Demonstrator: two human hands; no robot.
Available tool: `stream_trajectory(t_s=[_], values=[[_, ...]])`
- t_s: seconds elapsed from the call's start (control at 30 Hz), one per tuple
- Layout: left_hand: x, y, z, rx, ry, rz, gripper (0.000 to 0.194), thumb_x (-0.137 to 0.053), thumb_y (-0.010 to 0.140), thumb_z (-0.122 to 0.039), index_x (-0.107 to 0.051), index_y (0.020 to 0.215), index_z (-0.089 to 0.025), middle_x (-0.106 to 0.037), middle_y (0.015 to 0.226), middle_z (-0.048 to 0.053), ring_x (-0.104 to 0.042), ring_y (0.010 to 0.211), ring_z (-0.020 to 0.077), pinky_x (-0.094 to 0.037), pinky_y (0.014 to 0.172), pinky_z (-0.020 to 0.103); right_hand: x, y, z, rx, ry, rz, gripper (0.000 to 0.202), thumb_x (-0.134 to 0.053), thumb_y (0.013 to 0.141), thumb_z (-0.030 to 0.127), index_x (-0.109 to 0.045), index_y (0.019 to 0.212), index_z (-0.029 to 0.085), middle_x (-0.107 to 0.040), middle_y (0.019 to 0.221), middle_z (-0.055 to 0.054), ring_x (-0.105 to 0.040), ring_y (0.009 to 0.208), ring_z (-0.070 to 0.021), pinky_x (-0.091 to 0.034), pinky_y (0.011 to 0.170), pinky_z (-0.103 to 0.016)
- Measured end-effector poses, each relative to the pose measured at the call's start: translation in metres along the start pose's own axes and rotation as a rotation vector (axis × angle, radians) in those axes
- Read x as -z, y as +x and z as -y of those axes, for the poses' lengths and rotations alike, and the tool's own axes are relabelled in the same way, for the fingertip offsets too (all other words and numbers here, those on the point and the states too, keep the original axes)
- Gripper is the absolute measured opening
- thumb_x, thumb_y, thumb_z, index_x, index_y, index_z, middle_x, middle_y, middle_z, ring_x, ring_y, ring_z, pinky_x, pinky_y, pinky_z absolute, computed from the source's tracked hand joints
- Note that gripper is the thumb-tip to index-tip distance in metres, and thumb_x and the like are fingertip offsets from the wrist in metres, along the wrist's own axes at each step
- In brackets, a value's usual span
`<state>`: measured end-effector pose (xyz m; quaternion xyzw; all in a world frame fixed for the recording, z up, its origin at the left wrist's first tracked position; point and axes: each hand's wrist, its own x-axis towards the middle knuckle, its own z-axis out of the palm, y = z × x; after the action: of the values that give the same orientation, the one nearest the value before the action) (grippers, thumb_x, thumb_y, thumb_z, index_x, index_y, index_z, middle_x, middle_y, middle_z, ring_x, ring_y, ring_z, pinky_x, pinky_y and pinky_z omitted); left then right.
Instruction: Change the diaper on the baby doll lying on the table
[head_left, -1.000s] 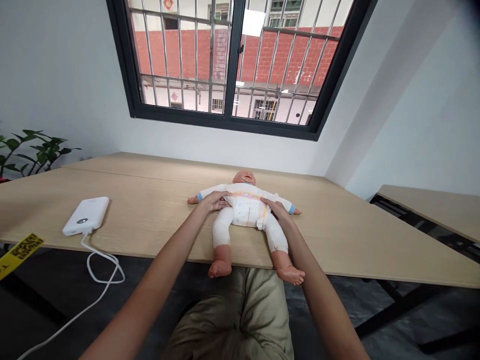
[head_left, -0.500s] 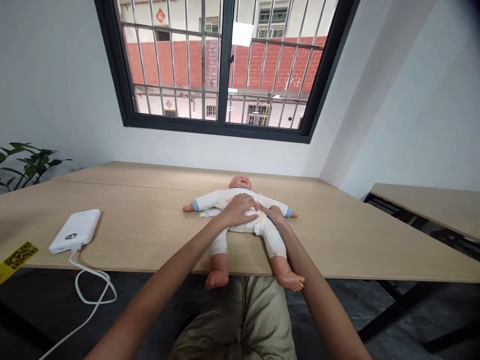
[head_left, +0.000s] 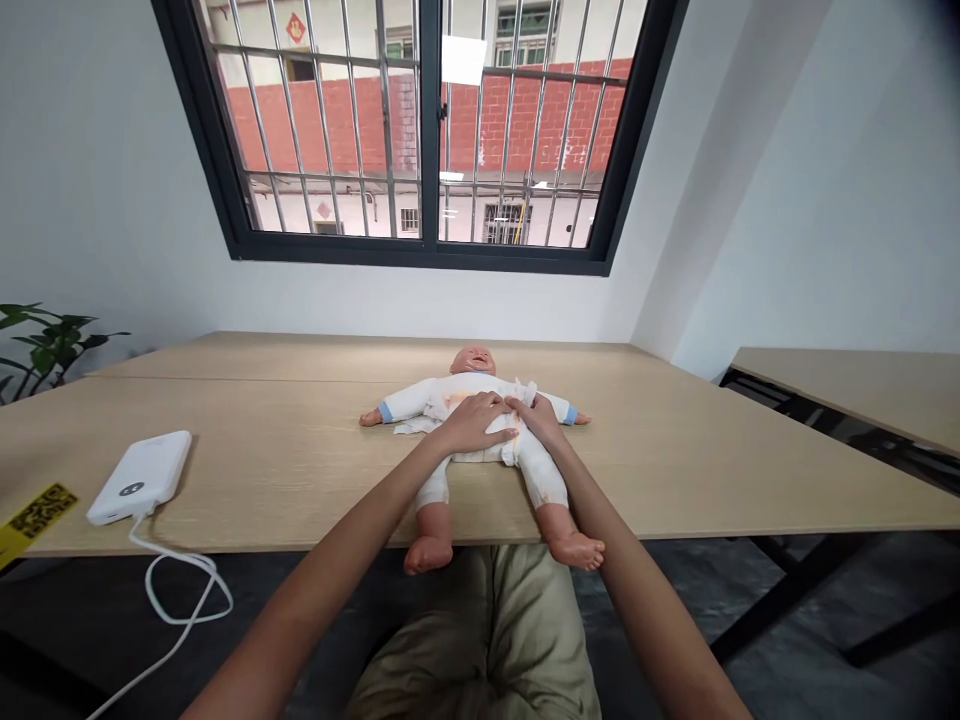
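Note:
A baby doll (head_left: 474, 361) in a white suit with blue cuffs lies on its back on the wooden table (head_left: 285, 450), its feet over the front edge. White diaper-like material wraps its middle, with a loose flap at the left. My left hand (head_left: 476, 422) rests on the doll's belly, fingers stretched out and thumb apart. At the belly's right side, my right hand (head_left: 538, 418) has its fingers closed round a bit of the white diaper material (head_left: 525, 392), which sticks up above them.
A white power bank (head_left: 142, 476) with a coiled white cable lies at the left, near a yellow label (head_left: 36, 518). A plant (head_left: 52, 345) stands at the far left. Behind the table is a barred window; another table (head_left: 862, 385) stands at the right.
The view has tilted slightly. A piece of the white material now stands up at my right hand, which has shifted a little. My left hand stays on the belly.

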<state>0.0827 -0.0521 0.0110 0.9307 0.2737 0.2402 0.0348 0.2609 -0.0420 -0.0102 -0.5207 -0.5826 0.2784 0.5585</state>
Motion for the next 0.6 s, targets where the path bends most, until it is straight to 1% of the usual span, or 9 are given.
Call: stream_trajectory(t_s=[0.07, 0.13, 0.23, 0.3, 0.4, 0.47, 0.53, 0.6], values=[[0.001, 0.000, -0.002, 0.000, 0.011, 0.011, 0.054, -0.039, 0.092, -0.060, -0.055, 0.130, -0.026, -0.054, 0.118, 0.010, -0.050, 0.112, 0.0276, -0.038, 0.098, 0.042, 0.001, 0.005, -0.003, 0.001, 0.029, 0.023, 0.031, -0.065, 0.084, 0.041, -0.064, 0.094, 0.012, -0.067, 0.097, -0.007, -0.062, 0.082, -0.0170, -0.053, 0.077, -0.033], [0.001, -0.001, -0.003, 0.006, 0.021, 0.018, 0.054, -0.036, 0.092, -0.062, -0.054, 0.133, -0.032, -0.054, 0.119, 0.008, -0.050, 0.113, 0.0269, -0.038, 0.099, 0.042, 0.002, 0.008, -0.007, -0.013, 0.097, 0.054, 0.034, -0.067, 0.075, 0.046, -0.063, 0.082, 0.013, -0.068, 0.086, -0.007, -0.060, 0.072, -0.0171, -0.051, 0.070, -0.031], [0.001, -0.002, -0.003, 0.000, 0.054, 0.034, 0.051, -0.035, 0.092, -0.062, -0.055, 0.132, -0.036, -0.053, 0.122, 0.007, -0.048, 0.116, 0.0269, -0.037, 0.100, 0.042, 0.005, 0.011, -0.015, -0.050, 0.224, 0.097, 0.035, -0.067, 0.064, 0.049, -0.060, 0.073, 0.016, -0.068, 0.078, -0.006, -0.058, 0.065, -0.0175, -0.048, 0.063, -0.030], [0.001, -0.002, -0.003, -0.011, 0.060, 0.039, 0.051, -0.036, 0.093, -0.061, -0.053, 0.133, -0.035, -0.053, 0.125, 0.008, -0.047, 0.119, 0.0272, -0.036, 0.101, 0.042, 0.006, 0.012, -0.021, -0.043, 0.212, 0.085, 0.033, -0.066, 0.061, 0.048, -0.059, 0.070, 0.018, -0.067, 0.074, -0.005, -0.057, 0.064, -0.0176, -0.047, 0.063, -0.030], [0.001, -0.002, -0.004, 0.000, 0.021, 0.021, 0.059, -0.037, 0.092, -0.061, -0.043, 0.141, -0.028, -0.054, 0.130, 0.008, -0.048, 0.120, 0.0270, -0.036, 0.101, 0.041, 0.005, 0.015, -0.029, 0.058, 0.046, 0.008, 0.031, -0.063, 0.061, 0.048, -0.057, 0.066, 0.018, -0.066, 0.070, -0.004, -0.056, 0.066, -0.0181, -0.047, 0.068, -0.032], [0.002, -0.002, -0.005, 0.021, 0.011, 0.017, 0.062, -0.039, 0.091, -0.062, -0.041, 0.141, -0.025, -0.054, 0.131, 0.009, -0.048, 0.120, 0.0270, -0.036, 0.100, 0.040, 0.004, 0.016, -0.031, 0.138, -0.071, -0.062, 0.030, -0.063, 0.062, 0.047, -0.059, 0.068, 0.018, -0.067, 0.075, -0.005, -0.057, 0.072, -0.0191, -0.046, 0.074, -0.032], [0.002, 0.000, -0.006, 0.027, 0.049, 0.044, 0.060, -0.038, 0.091, -0.063, -0.046, 0.138, -0.028, -0.055, 0.129, 0.009, -0.048, 0.119, 0.0274, -0.036, 0.100, 0.041, 0.004, 0.016, -0.033, 0.138, -0.176, -0.144, 0.030, -0.065, 0.063, 0.044, -0.061, 0.075, 0.017, -0.066, 0.077, -0.005, -0.057, 0.073, -0.0194, -0.045, 0.075, -0.032], [0.001, 0.002, -0.007, 0.026, 0.108, 0.076, 0.056, -0.037, 0.090, -0.065, -0.052, 0.134, -0.032, -0.057, 0.124, 0.008, -0.048, 0.118, 0.0279, -0.036, 0.099, 0.043, 0.007, 0.016, -0.033, 0.081, -0.282, -0.235, 0.030, -0.066, 0.065, 0.040, -0.062, 0.082, 0.016, -0.064, 0.074, -0.004, -0.057, 0.069, -0.0192, -0.044, 0.071, -0.031]])
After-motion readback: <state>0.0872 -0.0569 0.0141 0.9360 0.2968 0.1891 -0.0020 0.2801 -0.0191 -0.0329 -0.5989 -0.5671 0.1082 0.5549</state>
